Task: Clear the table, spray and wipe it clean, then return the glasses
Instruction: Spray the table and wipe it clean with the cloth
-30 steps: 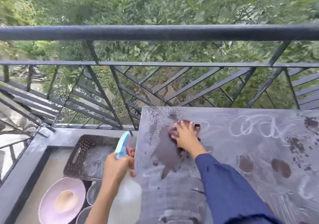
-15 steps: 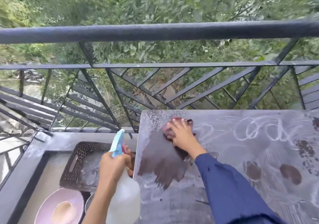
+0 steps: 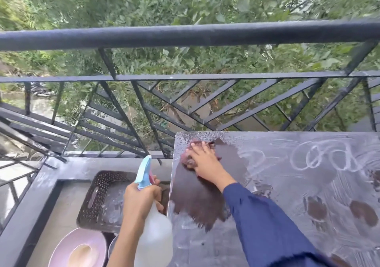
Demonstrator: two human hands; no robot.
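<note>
Head view: I see flat dark surface [image 3: 287, 194], white soapy swirls around wiped wet patch. Crumpled maroon cloth [image 3: 188, 160] near far left corner. Right hand [image 3: 205, 162] flat on cloth, fingers spread, pressing. Left hand [image 3: 139, 199] beside left edge, fingers wrapped round neck of translucent spray bottle [image 3: 156, 234], blue trigger head up.

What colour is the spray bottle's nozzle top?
The spray head is light blue, clearest in the head view.

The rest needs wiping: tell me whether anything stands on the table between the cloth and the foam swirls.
Nothing visible does. The right hand presses the cloth at the far left corner of the table; between it and the foam swirls lies only smeared surface.
</note>
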